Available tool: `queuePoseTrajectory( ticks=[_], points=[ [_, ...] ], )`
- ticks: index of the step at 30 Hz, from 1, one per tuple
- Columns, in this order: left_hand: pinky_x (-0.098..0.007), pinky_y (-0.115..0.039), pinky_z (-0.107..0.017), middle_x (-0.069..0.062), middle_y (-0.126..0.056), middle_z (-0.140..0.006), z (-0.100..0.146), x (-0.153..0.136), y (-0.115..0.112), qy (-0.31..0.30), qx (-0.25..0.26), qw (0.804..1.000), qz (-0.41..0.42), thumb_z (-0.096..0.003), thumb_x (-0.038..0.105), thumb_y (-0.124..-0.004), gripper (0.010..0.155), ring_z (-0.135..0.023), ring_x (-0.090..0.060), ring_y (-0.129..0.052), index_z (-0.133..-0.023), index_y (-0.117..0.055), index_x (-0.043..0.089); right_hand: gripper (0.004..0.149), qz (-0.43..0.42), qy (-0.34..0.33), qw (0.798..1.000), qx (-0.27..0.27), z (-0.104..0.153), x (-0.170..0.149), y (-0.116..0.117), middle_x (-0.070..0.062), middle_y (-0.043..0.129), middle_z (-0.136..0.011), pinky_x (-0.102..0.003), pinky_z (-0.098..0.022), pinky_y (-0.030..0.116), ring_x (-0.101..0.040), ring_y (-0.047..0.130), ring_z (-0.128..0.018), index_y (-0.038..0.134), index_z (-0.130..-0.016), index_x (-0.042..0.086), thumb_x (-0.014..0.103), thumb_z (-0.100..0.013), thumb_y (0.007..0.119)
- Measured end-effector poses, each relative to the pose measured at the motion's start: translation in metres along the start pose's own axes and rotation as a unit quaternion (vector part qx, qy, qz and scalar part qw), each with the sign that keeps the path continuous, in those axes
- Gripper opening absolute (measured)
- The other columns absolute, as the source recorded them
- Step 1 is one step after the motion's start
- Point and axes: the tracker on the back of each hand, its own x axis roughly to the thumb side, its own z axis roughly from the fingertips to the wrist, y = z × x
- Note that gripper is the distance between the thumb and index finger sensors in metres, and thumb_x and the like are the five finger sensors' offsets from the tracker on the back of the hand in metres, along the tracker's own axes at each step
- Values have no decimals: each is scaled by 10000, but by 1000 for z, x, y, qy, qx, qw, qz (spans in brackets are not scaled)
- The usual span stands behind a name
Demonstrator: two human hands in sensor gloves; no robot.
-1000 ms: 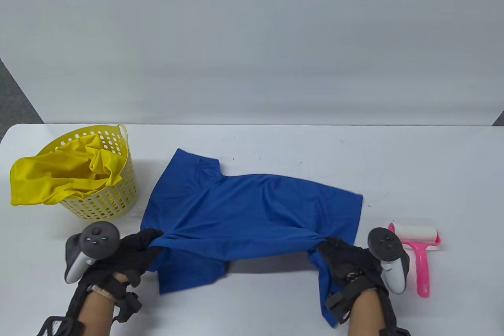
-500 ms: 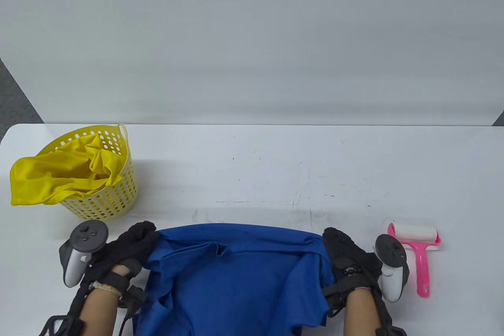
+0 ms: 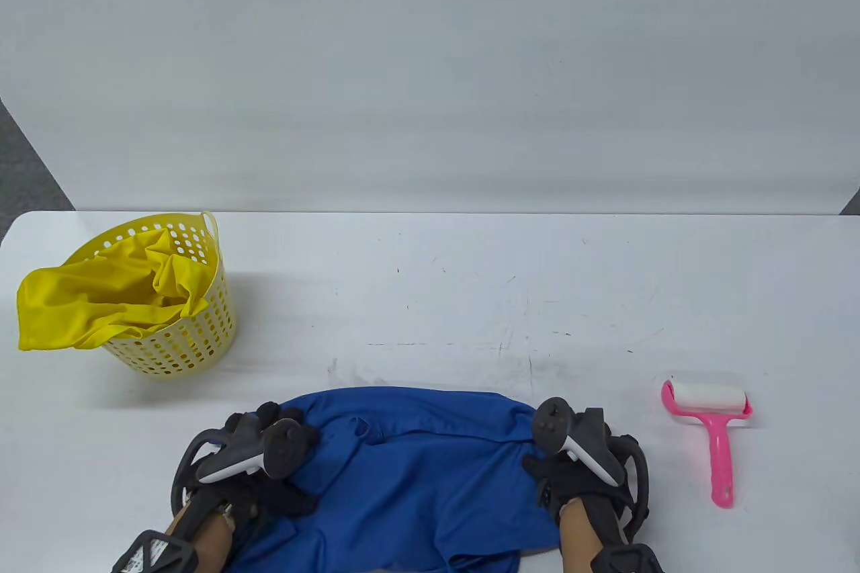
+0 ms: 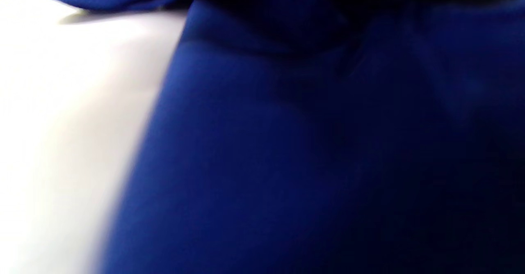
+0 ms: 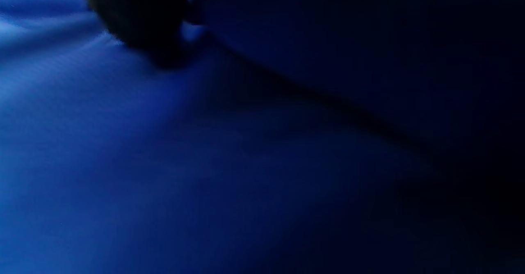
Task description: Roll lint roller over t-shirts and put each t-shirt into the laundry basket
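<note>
Blue t-shirt nearer table edge

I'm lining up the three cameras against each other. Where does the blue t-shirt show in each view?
Table view: the blue t-shirt lies at the bottom centre, between the left hand and the right hand.
Left wrist view: it fills the centre and right, blurred.
Right wrist view: it fills nearly the whole picture.
Shared landmark: the white table, a pale area at left in the left wrist view.

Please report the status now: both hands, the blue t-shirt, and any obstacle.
Left hand and right hand on blue t-shirt, grip hidden. Shirt bunched at near table edge. Lint roller lies untouched. Nothing in the way.
</note>
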Motion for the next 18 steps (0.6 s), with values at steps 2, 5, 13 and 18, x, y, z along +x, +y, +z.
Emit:
queuePoseTrajectory(
  ticks=[2,5,13,18],
  points=[
    [-705,-400,-790,-39,-515,-1179,3,6,8,-7,31,999,-17,-504,531,-757,518,-1153,-414,-490,-986,-641,382,523,-30,-10,999,-39,1,-4,-6,-279,602,-993,-751,-601,424,-569,614,-870,622,-947,132,351,-482,716],
    [-691,-413,-805,8,-660,-1131,12,4,16,-71,24,997,5,-489,529,-755,479,-1142,-331,-625,-934,-725,357,470,-141,-86,986,0,8,-19,-18,-225,777,-937,-737,-588,502,-534,701,-863,763,-876,130,357,-466,729],
    [-566,-825,-572,-2,-1093,-622,13,-36,19,-201,-36,885,419,-506,595,-772,485,-473,-231,-1114,-818,-936,261,472,-459,-145,875,50,21,-70,-30,-165,1075,-543,-626,-488,731,-404,1024,-544,929,-692,60,433,-493,721],
    [-676,-485,-756,-115,-594,-1125,16,-36,24,23,166,953,253,-556,428,-722,608,-1033,-409,-675,-1093,-479,277,666,-223,35,946,-231,18,-59,-29,-328,459,-1032,-790,-573,325,-618,404,-914,501,-989,41,369,-459,735]
  ],
)
